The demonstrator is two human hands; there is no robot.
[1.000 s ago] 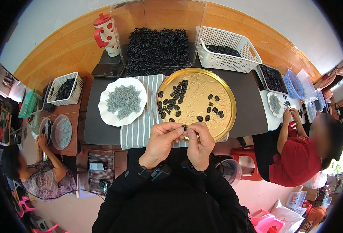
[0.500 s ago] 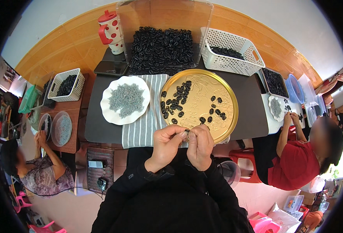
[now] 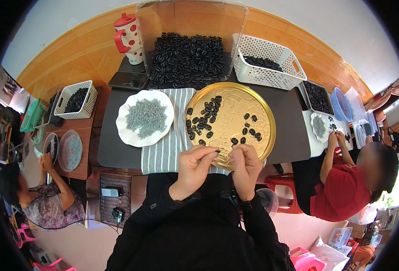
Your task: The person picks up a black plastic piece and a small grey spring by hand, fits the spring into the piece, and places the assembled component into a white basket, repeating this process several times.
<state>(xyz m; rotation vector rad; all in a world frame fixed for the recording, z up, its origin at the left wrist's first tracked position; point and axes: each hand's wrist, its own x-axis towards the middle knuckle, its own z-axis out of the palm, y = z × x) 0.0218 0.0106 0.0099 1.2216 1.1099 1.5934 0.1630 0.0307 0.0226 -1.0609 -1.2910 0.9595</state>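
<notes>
My left hand (image 3: 195, 166) pinches a small black oval piece (image 3: 217, 152) between thumb and forefinger, over the near edge of the round gold tray (image 3: 259, 97). Just right of it, my right hand (image 3: 246, 169) is closed, thumb against fingertips; whatever it may hold is too small to make out. Loose black oval pieces (image 3: 202, 120) lie on the tray, most in a group on its left side, fewer on the right. Left of the tray, a white scalloped plate (image 3: 122, 124) carries a heap of small grey slender pieces (image 3: 146, 118).
A striped cloth (image 3: 159, 158) lies under plate and tray. Behind stand a clear bin (image 3: 238, 27) of black pieces, a white perforated basket (image 3: 271, 79), a phone (image 3: 128, 80) and a red-dotted tumbler (image 3: 132, 40). Two people work at side tables, left (image 3: 55, 198) and right (image 3: 344, 189).
My right hand has drawn away from my left, moving right and slightly toward me. The black piece stays in my left fingers.
</notes>
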